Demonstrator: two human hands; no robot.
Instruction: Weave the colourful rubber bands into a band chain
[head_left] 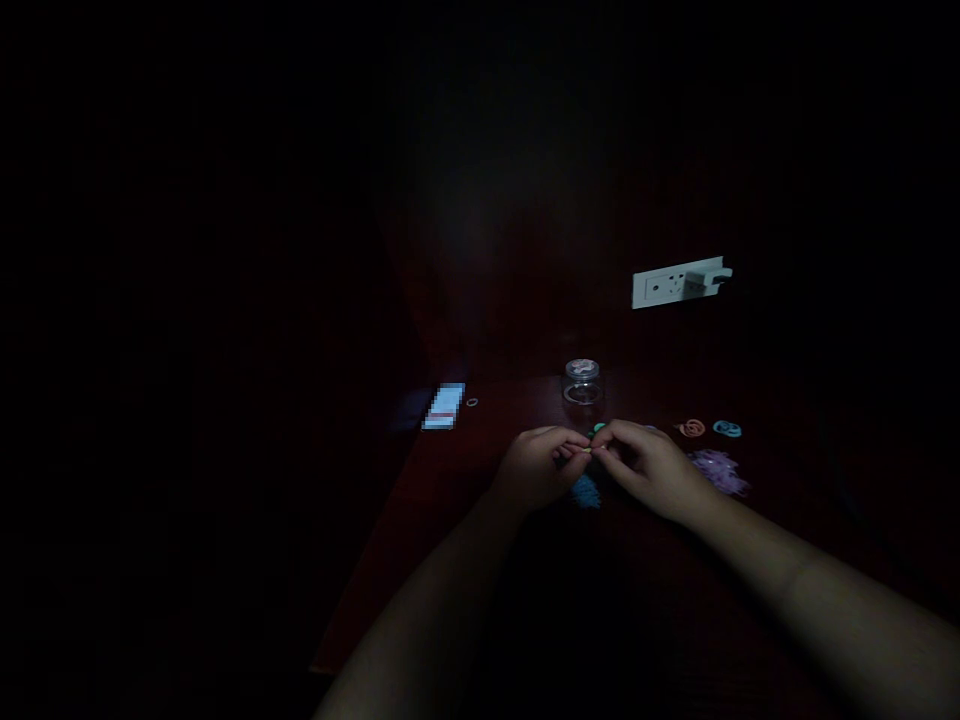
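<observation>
Over the dark red table, my left hand (pixel 541 468) and my right hand (pixel 646 462) meet fingertip to fingertip. Between them they pinch a small yellow-green piece (pixel 587 450), too small to make out its kind. Just behind the fingers shows a bit of something green (pixel 598 428), partly hidden by my right hand. A heap of small blue strips (pixel 586 492) lies below the fingertips. To the right of my right hand is a heap of pale purple pieces (pixel 720 473), with orange rings (pixel 691 428) and light blue rings (pixel 727 429) behind it.
A clear lidded jar (pixel 583 388) stands behind my hands. At the left table edge lies a lit phone (pixel 444 407), with a small pale ring (pixel 472 402) beside it. A wall socket (pixel 660 287) with a plugged-in adapter is at the back right. The surroundings are very dark.
</observation>
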